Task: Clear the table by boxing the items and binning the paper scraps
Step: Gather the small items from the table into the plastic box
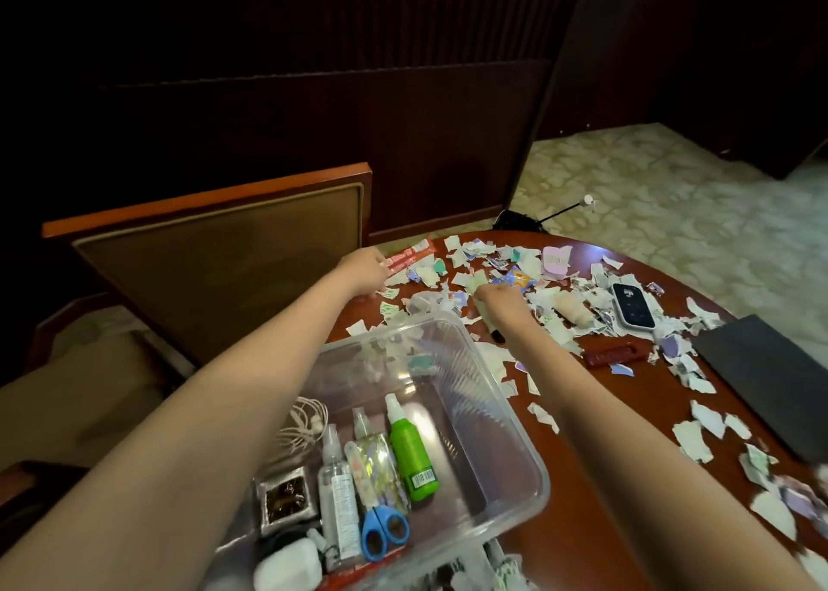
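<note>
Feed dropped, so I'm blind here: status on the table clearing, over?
Left hand at red wrapper strip, grip unclear. Right hand among torn paper scraps, grip unclear. Clear plastic box part filled; black-and-white device unboxed.

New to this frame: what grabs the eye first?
Torn paper scraps litter the round wooden table, thickest at the far side, where the left hand and right hand reach in. Nearest the camera, a clear plastic box holds a green spray bottle and blue-handled scissors among other small items. A black-and-white device lies among the scraps on the right.
</note>
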Motion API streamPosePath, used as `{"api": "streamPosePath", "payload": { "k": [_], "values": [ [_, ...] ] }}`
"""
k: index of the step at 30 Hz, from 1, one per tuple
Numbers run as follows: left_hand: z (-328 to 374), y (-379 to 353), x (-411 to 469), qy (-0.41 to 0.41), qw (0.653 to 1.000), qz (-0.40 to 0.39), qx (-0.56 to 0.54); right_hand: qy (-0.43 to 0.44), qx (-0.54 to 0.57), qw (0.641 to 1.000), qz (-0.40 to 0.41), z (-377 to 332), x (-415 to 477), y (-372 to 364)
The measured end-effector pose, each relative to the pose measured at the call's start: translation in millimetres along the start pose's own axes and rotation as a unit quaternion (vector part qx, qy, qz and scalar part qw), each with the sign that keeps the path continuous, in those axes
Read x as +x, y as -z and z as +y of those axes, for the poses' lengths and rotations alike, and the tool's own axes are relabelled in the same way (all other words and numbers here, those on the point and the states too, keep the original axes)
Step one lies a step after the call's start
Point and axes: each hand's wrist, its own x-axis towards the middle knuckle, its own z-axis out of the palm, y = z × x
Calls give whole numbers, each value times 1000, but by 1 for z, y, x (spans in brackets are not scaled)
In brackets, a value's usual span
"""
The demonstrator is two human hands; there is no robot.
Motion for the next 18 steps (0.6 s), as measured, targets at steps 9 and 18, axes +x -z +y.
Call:
{"api": "streamPosePath", "payload": {
  "k": [9,18],
  "values": [
    [-23,15,-114,-117,993,25,-2,86,78,993,-16,-11,-61,16],
    [-77,-36,-172,-69,991,-108,47,227,-104,961,-122,20,-82,6]
  ]
}}
